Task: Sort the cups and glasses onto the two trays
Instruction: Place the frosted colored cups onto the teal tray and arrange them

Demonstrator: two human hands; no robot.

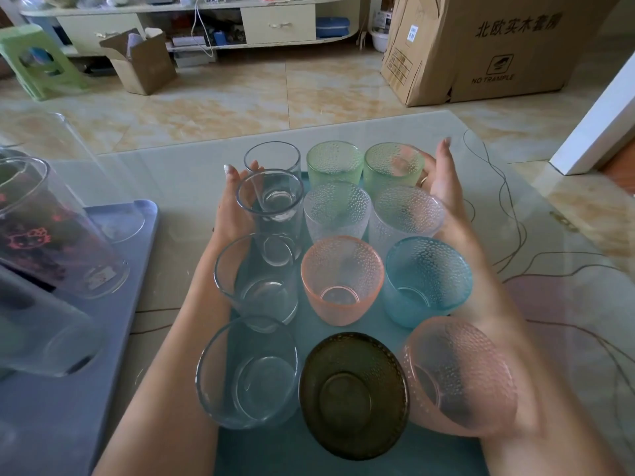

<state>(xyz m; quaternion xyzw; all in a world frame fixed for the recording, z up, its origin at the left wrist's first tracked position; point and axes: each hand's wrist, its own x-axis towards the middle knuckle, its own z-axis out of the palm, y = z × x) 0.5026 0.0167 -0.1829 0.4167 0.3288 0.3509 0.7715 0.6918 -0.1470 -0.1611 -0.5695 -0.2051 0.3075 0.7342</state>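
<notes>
A teal tray (pixel 275 451) in the middle of the table carries three columns of drinkware. Its left column is several smooth clear glasses (pixel 256 276). The other two columns are dimpled cups: two green (pixel 335 163), two clear (pixel 336 209), a pink cup (pixel 342 276), a blue cup (pixel 426 280), a dark olive cup (pixel 354 393) and a second pink cup (pixel 457 376). My left hand (pixel 233 207) lies with straight fingers against the left side of the clear glasses. With its fingers straight, my right hand (pixel 443 180) touches the far right green cup (pixel 393 164).
A lavender tray (pixel 151 214) at the left holds tall clear glasses, one with a pink cartoon print (pixel 41 235). The glass tabletop ends just beyond the teal tray. Cardboard boxes (pixel 481 46), a green stool (pixel 34 60) and a cabinet stand on the floor beyond.
</notes>
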